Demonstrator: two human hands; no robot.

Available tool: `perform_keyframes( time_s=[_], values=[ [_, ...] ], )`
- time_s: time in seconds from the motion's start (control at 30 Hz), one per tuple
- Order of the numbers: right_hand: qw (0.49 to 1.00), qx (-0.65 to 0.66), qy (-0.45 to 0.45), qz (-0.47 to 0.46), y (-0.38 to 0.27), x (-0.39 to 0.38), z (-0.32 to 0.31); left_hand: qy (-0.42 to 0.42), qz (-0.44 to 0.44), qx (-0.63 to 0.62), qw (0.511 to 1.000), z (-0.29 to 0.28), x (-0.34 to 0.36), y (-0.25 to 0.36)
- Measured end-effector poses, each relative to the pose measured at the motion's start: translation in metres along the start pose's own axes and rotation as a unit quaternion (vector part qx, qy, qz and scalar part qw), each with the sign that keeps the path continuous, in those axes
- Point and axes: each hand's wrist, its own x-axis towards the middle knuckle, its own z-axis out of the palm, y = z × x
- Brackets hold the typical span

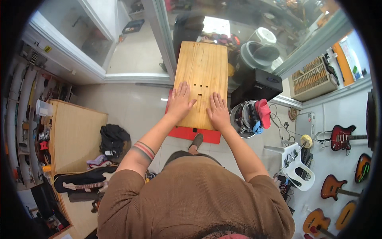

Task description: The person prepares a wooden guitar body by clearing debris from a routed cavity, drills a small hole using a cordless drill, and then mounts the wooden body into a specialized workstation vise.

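A long pale wooden board (pixel 203 63) with rounded corners lies in front of me, pierced by several small holes and a short slot near its middle. My left hand (pixel 181 102) rests flat on its left edge, fingers stretched toward the far end and thumb pointing inward. On the board's near right part lies my right hand (pixel 218 111), palm down with the fingers extended. Neither hand holds anything. Beneath the board, a red base (pixel 191 134) shows along the near and left sides.
A black amplifier box (pixel 258 85) and a round bin topped with pink slippers (pixel 263 113) stand right of the board. Further right are a white stool (pixel 296 165) and wall-hung guitars (pixel 333 187). At left, an electric guitar (pixel 89 185) lies in a case. Glass doors stand ahead.
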Motion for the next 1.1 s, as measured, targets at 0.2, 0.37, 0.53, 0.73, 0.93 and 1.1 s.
perform_keyframes(
  time_s=[0.2, 0.37, 0.53, 0.73, 0.93, 1.1],
  values=[
    [0.981, 0.165, -0.024, 0.101, -0.012, -0.159, -0.042, 0.062, 0.014, 0.020, 0.998, 0.041, -0.016, 0.003],
    [0.833, 0.138, -0.406, 0.348, 0.051, -0.453, 0.021, 0.125, 0.040, 0.013, 0.991, 0.008, -0.015, 0.040],
    [0.647, 0.198, -0.540, 0.502, 0.084, -0.606, 0.000, 0.171, -0.001, 0.014, 0.985, 0.037, -0.027, 0.034],
    [0.643, 0.288, -0.488, 0.514, 0.134, -0.591, 0.025, 0.084, -0.016, -0.084, 0.993, 0.044, -0.028, 0.009],
    [0.765, 0.347, -0.381, 0.386, 0.248, -0.454, 0.070, 0.296, -0.073, -0.252, 0.919, 0.002, -0.008, 0.037],
    [0.879, 0.335, -0.200, 0.275, 0.297, -0.244, 0.055, 0.376, -0.106, -0.530, 0.753, -0.035, 0.003, 0.054]
  ],
)
